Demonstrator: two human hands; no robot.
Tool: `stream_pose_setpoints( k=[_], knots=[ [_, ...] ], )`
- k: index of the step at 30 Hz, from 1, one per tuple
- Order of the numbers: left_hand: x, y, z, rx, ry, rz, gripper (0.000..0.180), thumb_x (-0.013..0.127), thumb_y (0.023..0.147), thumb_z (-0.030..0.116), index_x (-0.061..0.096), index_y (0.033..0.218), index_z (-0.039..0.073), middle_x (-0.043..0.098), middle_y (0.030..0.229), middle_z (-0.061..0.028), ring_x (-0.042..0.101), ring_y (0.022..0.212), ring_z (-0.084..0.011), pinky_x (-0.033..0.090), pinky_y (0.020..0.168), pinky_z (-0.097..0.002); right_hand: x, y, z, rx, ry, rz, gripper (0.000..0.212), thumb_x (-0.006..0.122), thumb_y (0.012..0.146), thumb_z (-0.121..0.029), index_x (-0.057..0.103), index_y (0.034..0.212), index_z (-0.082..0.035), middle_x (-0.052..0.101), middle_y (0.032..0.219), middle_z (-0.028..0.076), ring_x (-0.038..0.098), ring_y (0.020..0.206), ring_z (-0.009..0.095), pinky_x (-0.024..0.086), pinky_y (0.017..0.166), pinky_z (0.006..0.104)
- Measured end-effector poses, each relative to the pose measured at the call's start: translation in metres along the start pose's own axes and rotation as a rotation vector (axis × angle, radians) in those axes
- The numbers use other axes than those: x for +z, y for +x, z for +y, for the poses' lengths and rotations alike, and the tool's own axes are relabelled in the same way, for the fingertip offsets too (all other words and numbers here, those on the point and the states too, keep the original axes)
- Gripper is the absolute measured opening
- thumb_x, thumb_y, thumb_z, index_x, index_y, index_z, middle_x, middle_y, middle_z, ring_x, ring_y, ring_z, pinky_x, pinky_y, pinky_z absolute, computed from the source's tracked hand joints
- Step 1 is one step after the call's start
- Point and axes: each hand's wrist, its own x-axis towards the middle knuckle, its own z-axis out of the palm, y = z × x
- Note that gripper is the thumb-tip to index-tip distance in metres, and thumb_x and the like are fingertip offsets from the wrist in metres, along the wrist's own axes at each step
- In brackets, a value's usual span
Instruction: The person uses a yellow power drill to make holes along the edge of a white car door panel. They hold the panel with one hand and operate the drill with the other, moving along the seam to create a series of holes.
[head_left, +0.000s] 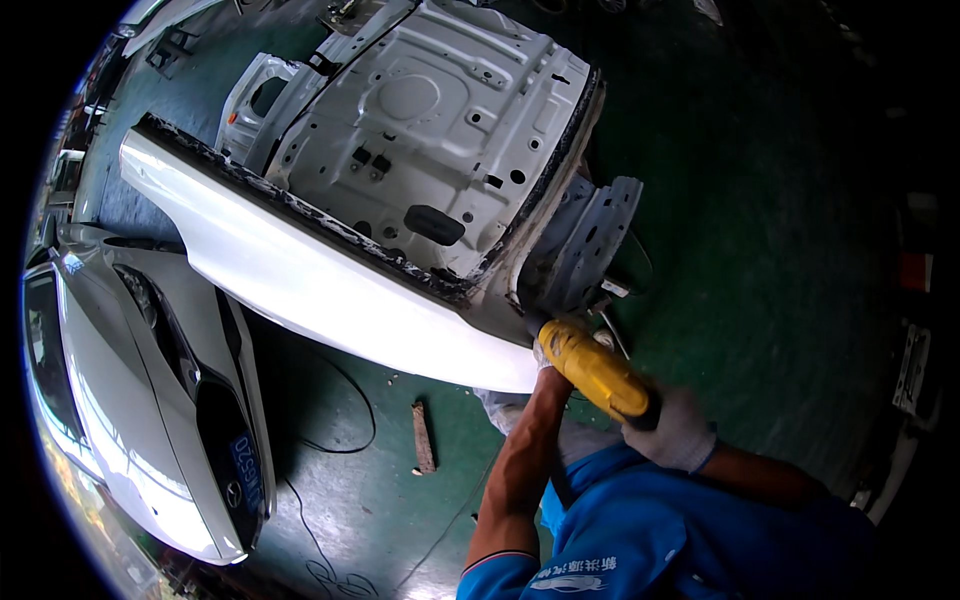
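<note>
A yellow power drill (600,373) points up and to the left, its dark nose (537,322) at the near right corner of a white car body section (340,200). My right hand (672,432), in a pale glove slightly blurred by motion, is closed around the drill's rear end. My left hand (544,356), also gloved, is by the drill's front end, next to the end of a long glossy white outer panel (330,280). The drill and panel hide its fingers, so I cannot tell what it grips. Bare metal and dark, rough sealant show along the body section's seams.
A white car (130,400) stands close on the left. On the green floor lie a brown wooden piece (424,438) and black cables (345,445). A grey metal bracket-like part (600,235) juts from the body section's right side. A stool (172,50) stands far left.
</note>
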Motion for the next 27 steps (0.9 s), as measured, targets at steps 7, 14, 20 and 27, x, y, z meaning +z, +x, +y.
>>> stream_pose_setpoints(
  k=[7, 14, 20, 27],
  knots=[
    [-0.032, 0.0, 0.037, -0.122, 0.146, -0.089, 0.042, 0.064, 0.1, 0.049, 0.069, 0.128, 0.018, 0.069, 0.129, -0.0098, 0.065, 0.115, -0.0323, 0.054, 0.096, -0.0424, 0.001, 0.001, 0.009, -0.041, 0.053, 0.021, 0.059, 0.08, 0.083, -0.018, 0.06, 0.134, 0.004, 0.073, 0.117, 0.028, 0.074, 0.11, 0.041, 0.061, 0.092, 0.0478],
    [-0.039, 0.004, 0.054, -0.19, -0.06, 0.034, 0.037, 0.062, 0.1, 0.051, 0.075, 0.118, 0.021, 0.073, 0.12, -0.0094, 0.067, 0.11, -0.0338, 0.054, 0.094, -0.0436, -0.003, 0.003, 0.005, 0.292, 0.729, -0.101, 0.046, 0.075, 0.083, -0.008, 0.064, 0.127, 0.003, 0.073, 0.101, 0.01, 0.074, 0.087, 0.019, 0.062, 0.078, 0.0354],
    [-0.033, 0.017, 0.067, -0.133, -0.615, 0.072, 0.044, 0.034, 0.115, 0.042, 0.063, 0.131, 0.013, 0.07, 0.13, -0.0097, 0.063, 0.12, -0.0314, 0.052, 0.103, -0.0429, -0.022, 0.012, -0.006, 0.324, 0.796, -0.131, 0.046, 0.072, 0.081, -0.005, 0.064, 0.126, 0.004, 0.071, 0.1, 0.009, 0.07, 0.081, 0.016, 0.06, 0.072, 0.032],
    [-0.035, 0.023, 0.059, -0.043, -0.926, 0.023, 0.04, 0.041, 0.112, 0.041, 0.064, 0.129, 0.015, 0.071, 0.128, -0.0091, 0.063, 0.121, -0.0318, 0.051, 0.105, -0.0433, -0.017, 0.008, -0.006, 0.435, 1.103, -0.132, 0.049, 0.072, 0.079, -0.006, 0.063, 0.126, 0.004, 0.073, 0.104, 0.013, 0.072, 0.086, 0.02, 0.062, 0.074, 0.033]
  ],
)
